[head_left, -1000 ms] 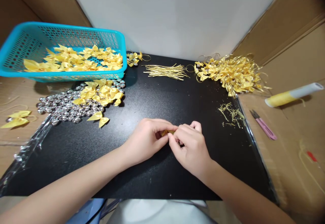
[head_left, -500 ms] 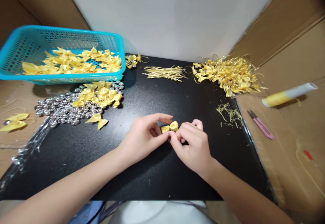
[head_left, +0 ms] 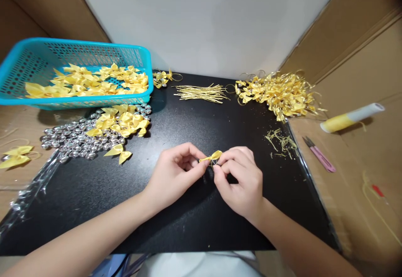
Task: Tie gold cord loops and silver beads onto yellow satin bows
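Dark tabletop [head_left: 188, 122] runs back to a pale wall [head_left: 201, 25], and over its front middle the small yellow bow [head_left: 216, 155] sits between both hands: left hand [head_left: 174, 176] pinching its left end, right hand [head_left: 241, 176] with fingertips at the other, whether closed on bow or thin strand [head_left: 215, 163] I cannot tell. Light, steady pressure on the left should serve best, sparing the loops from creasing while the right fingertips stay close to the centre

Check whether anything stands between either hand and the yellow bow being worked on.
Nothing visible does: the left hand and right hand both have fingertips at the yellow bow. The loose bow to the left and the pink-handled tool to the right lie well aside.
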A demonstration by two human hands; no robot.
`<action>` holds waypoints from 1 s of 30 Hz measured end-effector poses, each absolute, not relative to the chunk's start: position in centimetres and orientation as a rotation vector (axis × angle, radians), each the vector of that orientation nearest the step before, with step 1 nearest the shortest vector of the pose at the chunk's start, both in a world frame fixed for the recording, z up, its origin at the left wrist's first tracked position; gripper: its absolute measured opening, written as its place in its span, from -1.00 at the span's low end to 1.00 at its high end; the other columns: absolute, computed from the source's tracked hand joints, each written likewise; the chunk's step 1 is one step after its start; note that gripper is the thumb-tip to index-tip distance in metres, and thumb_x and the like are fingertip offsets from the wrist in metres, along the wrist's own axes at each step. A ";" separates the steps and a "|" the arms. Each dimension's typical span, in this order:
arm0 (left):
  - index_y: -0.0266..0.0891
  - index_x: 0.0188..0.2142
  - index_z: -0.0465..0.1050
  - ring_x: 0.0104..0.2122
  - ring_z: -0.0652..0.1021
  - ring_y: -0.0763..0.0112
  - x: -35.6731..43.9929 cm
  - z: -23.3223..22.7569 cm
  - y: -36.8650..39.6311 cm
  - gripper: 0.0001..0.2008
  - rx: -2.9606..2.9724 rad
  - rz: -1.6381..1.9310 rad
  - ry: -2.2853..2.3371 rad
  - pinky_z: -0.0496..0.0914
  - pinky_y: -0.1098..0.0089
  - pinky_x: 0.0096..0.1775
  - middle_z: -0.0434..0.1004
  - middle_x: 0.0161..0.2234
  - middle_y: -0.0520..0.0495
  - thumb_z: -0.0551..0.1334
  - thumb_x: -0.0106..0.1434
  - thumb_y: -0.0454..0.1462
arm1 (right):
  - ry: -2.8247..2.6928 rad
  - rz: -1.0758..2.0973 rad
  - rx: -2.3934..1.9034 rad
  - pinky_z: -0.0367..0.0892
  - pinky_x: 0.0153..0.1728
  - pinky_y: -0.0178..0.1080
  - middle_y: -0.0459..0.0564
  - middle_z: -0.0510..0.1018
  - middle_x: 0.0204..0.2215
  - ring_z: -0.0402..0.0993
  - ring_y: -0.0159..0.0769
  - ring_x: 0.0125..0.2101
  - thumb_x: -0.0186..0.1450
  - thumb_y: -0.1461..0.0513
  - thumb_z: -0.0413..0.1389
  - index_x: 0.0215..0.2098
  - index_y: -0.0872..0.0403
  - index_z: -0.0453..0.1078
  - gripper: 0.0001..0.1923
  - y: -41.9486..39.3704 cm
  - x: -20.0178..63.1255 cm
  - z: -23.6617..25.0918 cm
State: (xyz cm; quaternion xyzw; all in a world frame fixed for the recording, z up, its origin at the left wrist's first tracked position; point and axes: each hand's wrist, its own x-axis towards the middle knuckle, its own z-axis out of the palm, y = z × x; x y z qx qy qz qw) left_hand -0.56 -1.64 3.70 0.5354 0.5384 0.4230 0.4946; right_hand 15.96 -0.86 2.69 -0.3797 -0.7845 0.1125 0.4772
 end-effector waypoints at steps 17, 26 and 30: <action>-0.32 -0.47 0.50 -0.59 0.43 0.59 -0.3 3.8 -1.4 -0.89 1.271 1.076 1.339 0.28 0.62 -0.55 0.52 -0.57 0.02 0.33 0.09 -0.28 | -1.744 0.696 -0.968 0.41 -0.24 -0.27 0.06 0.58 -0.32 0.54 -0.32 -0.29 0.21 0.42 0.10 -0.62 0.10 0.23 -0.72 -0.9 15.7 2.8; -0.32 -0.50 0.47 -0.60 0.44 0.57 -0.3 3.7 -1.5 -0.88 1.284 1.085 1.360 0.29 0.60 -0.56 0.54 -0.57 0.01 0.33 0.07 -0.29 | -1.732 0.708 -0.972 0.43 -0.26 -0.27 0.04 0.57 -0.33 0.54 -0.33 -0.30 0.21 0.42 0.09 -0.62 0.09 0.23 -0.72 -1.0 15.6 2.8; -0.31 -0.50 0.48 -0.60 0.44 0.56 -0.3 3.7 -1.5 -0.89 1.304 1.092 1.361 0.29 0.59 -0.57 0.54 -0.57 0.00 0.32 0.08 -0.30 | -1.740 0.691 -0.970 0.44 -0.27 -0.26 0.04 0.58 -0.33 0.54 -0.31 -0.31 0.21 0.41 0.09 -0.62 0.08 0.23 -0.72 -1.0 15.6 2.8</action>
